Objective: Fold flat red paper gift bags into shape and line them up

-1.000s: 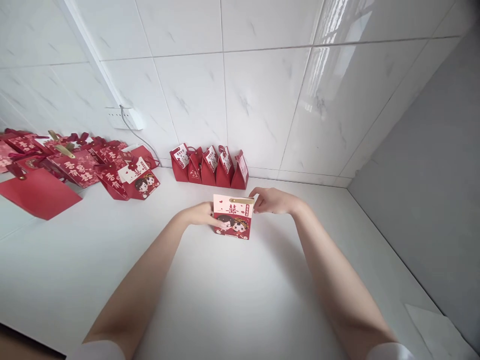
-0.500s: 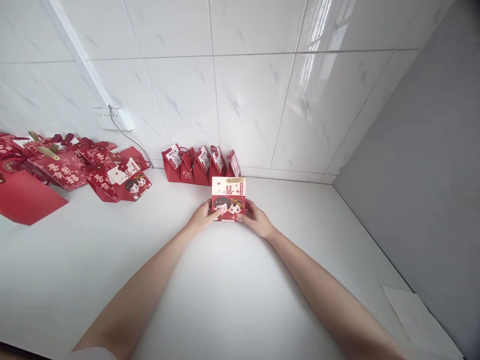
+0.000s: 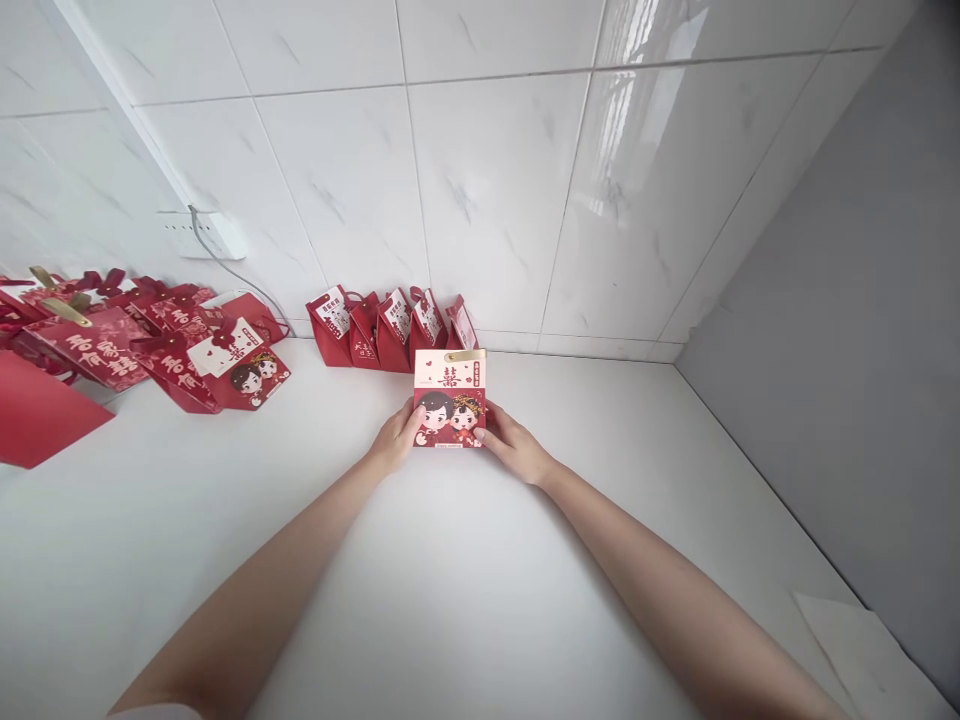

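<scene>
Between my two hands is a red and cream gift box (image 3: 450, 410), its front printed with two cartoon figures and a gold strip at the top edge. My left hand (image 3: 396, 436) grips its left side, thumb on the front face. On the opposite side my right hand (image 3: 517, 444) holds the right edge, with the thumb near the lower corner. The fingers behind the box are hidden. Just behind it, a row of small red gift boxes (image 3: 394, 335) with white tags stands against the wall.
At the left lies a cluster of red gift boxes and bags (image 3: 105, 345) with ribbons. A wall socket (image 3: 202, 236) has a grey cable running down to the table (image 3: 420, 600). A grey panel (image 3: 840, 300) bounds the right side. A pale sheet (image 3: 862, 640) lies at the lower right.
My left thumb has slid from the middle of the box's front toward its left edge, uncovering the left cartoon figure. The camera view has shifted slightly. Both hands still hold the box.
</scene>
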The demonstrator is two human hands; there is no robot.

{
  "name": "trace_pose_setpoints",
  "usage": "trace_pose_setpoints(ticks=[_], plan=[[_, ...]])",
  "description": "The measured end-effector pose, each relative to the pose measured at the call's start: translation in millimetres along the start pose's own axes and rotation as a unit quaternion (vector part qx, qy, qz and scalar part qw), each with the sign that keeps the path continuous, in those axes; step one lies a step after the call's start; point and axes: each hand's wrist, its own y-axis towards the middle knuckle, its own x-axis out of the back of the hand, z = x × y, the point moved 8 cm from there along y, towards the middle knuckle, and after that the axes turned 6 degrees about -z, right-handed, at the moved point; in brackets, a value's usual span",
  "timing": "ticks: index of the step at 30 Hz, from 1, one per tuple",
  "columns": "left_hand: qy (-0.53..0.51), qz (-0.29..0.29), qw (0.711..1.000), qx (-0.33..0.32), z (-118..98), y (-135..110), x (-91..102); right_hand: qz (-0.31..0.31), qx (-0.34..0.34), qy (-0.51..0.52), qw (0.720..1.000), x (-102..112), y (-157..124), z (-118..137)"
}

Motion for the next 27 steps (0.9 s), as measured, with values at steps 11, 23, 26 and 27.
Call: trace_pose_setpoints(ticks=[11, 23, 26, 27], plan=[[-0.139, 0.098, 0.985, 0.027, 12.0, 11.1, -5.0, 0.047, -0.004, 0.049, 0.998, 12.0, 2.9, -2.8], [-0.126, 0.114, 0.984, 0.052, 5.5, 10.1, -3.0, 0.065, 0.007, 0.043, 0.997, 11.1, 2.0, 10.8], [-0.135, 0.113, 0.983, 0.051, 2.6, 10.0, -3.2, 0.060, 0.016, 0.037, 0.997, 11.7, 1.9, 12.1], [-0.137, 0.113, 0.983, 0.049, 1.0, 9.9, -3.4, 0.060, 0.017, 0.035, 0.997, 11.8, 1.8, 12.1]])
